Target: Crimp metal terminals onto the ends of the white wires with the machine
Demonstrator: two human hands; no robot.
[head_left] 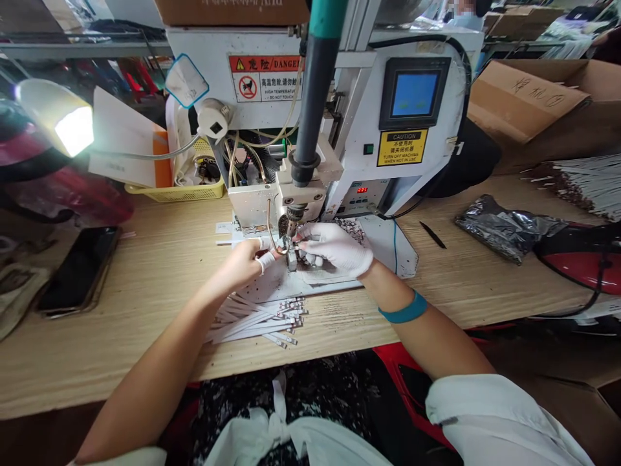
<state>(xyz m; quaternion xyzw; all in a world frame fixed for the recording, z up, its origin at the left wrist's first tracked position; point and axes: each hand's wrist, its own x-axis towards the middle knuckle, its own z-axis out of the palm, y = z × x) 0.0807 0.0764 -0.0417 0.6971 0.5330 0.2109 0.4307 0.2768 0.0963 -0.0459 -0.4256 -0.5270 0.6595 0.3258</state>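
My left hand [250,262], with white tape or covers on some fingers, is closed at the left side of the machine's working head [292,249]. My right hand [337,249] wears a white glove and reaches in from the other side, its fingertips pinched together close to the same head. What the fingertips hold is too small and hidden to make out. Just in front of the machine's metal base plate [320,289] lies a loose pile of flat white strips [257,320] with small pieces at their ends. The white machine [356,162] carries a lit screen [414,94].
A lit lamp [72,126] and a yellow basket [184,191] are at the left, with a phone [80,268] nearer. On the right are a black pen-like tool [433,235], a dark plastic bag [509,226], more white strips [592,184] and a cardboard box [528,103].
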